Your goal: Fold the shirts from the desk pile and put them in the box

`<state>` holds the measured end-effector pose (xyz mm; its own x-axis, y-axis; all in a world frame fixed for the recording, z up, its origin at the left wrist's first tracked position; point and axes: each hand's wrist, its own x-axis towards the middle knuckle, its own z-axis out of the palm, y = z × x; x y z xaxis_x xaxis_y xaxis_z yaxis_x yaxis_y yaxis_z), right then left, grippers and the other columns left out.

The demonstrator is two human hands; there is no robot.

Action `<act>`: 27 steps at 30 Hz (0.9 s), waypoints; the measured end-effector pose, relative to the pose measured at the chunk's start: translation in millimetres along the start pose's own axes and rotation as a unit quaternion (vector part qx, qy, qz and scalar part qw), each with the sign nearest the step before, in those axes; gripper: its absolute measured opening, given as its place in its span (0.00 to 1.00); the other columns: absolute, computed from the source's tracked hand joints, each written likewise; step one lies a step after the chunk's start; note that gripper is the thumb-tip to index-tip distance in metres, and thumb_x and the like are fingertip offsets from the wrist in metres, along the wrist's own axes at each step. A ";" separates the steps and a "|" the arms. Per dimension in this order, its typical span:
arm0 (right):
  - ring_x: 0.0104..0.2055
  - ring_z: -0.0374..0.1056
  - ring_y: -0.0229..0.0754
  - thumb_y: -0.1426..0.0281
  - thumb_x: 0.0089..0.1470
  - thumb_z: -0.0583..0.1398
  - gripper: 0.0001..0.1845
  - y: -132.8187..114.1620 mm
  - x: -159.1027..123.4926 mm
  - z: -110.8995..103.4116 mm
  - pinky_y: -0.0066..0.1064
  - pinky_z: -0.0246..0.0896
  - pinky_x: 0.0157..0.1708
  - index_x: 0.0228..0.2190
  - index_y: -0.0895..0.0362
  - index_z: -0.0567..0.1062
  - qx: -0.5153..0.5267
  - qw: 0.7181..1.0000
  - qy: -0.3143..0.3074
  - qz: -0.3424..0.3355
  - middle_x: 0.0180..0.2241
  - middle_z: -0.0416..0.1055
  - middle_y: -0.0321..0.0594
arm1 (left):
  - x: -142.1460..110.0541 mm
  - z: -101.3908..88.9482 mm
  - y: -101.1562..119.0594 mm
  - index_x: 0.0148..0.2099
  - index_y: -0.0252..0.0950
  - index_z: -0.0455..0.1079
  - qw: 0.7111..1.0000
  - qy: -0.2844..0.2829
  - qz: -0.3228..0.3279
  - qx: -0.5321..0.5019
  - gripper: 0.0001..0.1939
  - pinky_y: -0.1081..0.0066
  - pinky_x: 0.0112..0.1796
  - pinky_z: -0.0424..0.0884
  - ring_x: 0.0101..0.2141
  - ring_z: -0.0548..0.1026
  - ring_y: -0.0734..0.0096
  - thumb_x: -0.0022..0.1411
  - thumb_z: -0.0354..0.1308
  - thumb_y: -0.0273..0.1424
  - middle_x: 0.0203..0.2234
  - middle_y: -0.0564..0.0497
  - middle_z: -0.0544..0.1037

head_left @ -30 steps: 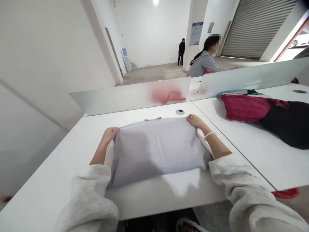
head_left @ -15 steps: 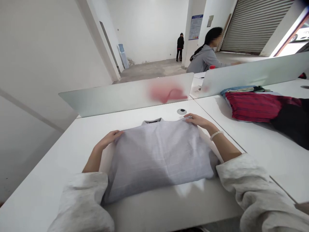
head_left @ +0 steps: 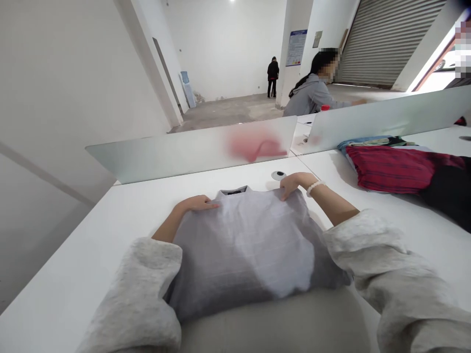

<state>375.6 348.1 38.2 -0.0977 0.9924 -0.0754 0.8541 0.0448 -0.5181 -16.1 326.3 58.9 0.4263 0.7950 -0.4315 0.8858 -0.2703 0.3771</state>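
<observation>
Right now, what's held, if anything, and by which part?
The pale-grey cloth shirt: the right hand pinches its shoulder, right of the collar. The left hand lies over the opposite shoulder; its grip can't be told.

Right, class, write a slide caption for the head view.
Left hand and right hand touch a gray shirt on either side of its collar, on a white desk.

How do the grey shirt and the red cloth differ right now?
Pattern: the grey shirt looks plain; the red cloth has dark stripes.
Pose: the grey shirt is spread wide, collar at its far edge; the red cloth lies bunched against black cloth.
Contact: the left hand and right hand are on the grey shirt; neither touches the red cloth.
Shared: both are fabric on white tabletop.
</observation>
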 end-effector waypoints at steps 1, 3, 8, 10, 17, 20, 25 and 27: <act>0.42 0.67 0.52 0.57 0.32 0.71 0.20 -6.5 -0.3 2.3 0.44 0.61 0.41 0.26 0.55 0.75 -0.035 0.998 -0.057 0.012 0.31 0.72 0.44 | 4.5 3.9 5.3 0.27 0.36 0.69 1.000 0.014 0.007 0.000 0.27 0.69 0.28 0.60 0.27 0.71 0.63 0.48 0.53 0.57 0.28 0.47 0.77; 0.43 0.67 0.54 0.54 0.36 0.69 0.21 -20.2 -1.5 8.0 0.46 0.59 0.43 0.28 0.56 0.75 -0.105 0.981 -0.161 0.011 0.35 0.73 0.47 | 12.2 10.6 13.0 0.29 0.36 0.69 0.999 0.032 0.018 -0.002 0.26 0.69 0.30 0.61 0.30 0.72 0.61 0.48 0.53 0.57 0.31 0.46 0.77; 0.47 0.66 0.54 0.46 0.45 0.59 0.29 -40.7 -1.0 25.3 0.40 0.58 0.44 0.38 0.57 0.75 -0.146 0.959 -0.232 -0.072 0.46 0.71 0.47 | 16.8 20.4 16.3 0.27 0.37 0.67 0.998 0.044 0.046 -0.017 0.25 0.70 0.31 0.62 0.30 0.71 0.64 0.51 0.52 0.55 0.28 0.50 0.76; 0.46 0.67 0.53 0.44 0.45 0.58 0.31 -43.6 1.0 29.8 0.39 0.58 0.42 0.38 0.57 0.75 -0.155 0.953 -0.252 -0.072 0.45 0.71 0.46 | 14.7 23.4 13.9 0.26 0.37 0.65 0.997 0.055 0.050 -0.021 0.25 0.70 0.29 0.61 0.28 0.70 0.65 0.53 0.50 0.56 0.26 0.50 0.74; 0.36 0.68 0.49 0.42 0.47 0.54 0.29 -52.8 -0.7 26.6 0.36 0.57 0.35 0.29 0.55 0.74 -0.130 0.948 -0.265 -0.122 0.33 0.72 0.41 | 8.0 33.8 5.2 0.27 0.37 0.64 0.990 0.133 0.052 -0.007 0.25 0.69 0.30 0.61 0.29 0.69 0.66 0.61 0.41 0.51 0.26 0.51 0.73; 0.43 0.68 0.52 0.42 0.43 0.58 0.30 -52.6 -2.3 20.5 0.39 0.59 0.41 0.35 0.55 0.76 -0.127 0.953 -0.265 -0.075 0.40 0.73 0.43 | 4.2 35.4 0.9 0.28 0.37 0.66 0.986 0.158 0.042 0.018 0.23 0.69 0.32 0.62 0.30 0.70 0.65 0.62 0.41 0.49 0.28 0.49 0.74; 0.48 0.67 0.56 0.44 0.34 0.65 0.31 -52.6 -4.8 18.4 0.44 0.60 0.47 0.35 0.54 0.78 -0.188 0.947 -0.259 0.002 0.44 0.73 0.46 | -6.3 37.0 -9.6 0.33 0.35 0.68 0.975 0.207 0.018 0.074 0.22 0.65 0.40 0.64 0.41 0.71 0.58 0.62 0.42 0.47 0.41 0.42 0.73; 0.46 0.68 0.58 0.42 0.32 0.65 0.32 -56.4 -7.2 20.6 0.49 0.61 0.45 0.32 0.55 0.78 -0.240 0.935 -0.255 0.056 0.41 0.73 0.48 | -10.8 38.1 -13.3 0.35 0.35 0.68 0.974 0.209 0.003 0.086 0.23 0.63 0.39 0.64 0.39 0.72 0.56 0.63 0.41 0.48 0.38 0.42 0.73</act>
<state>317.6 336.1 50.4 -0.1207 0.8161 -0.5651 0.9924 0.1126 -0.0494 -25.6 300.6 27.3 0.3523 0.9348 -0.0450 0.9163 -0.3347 0.2200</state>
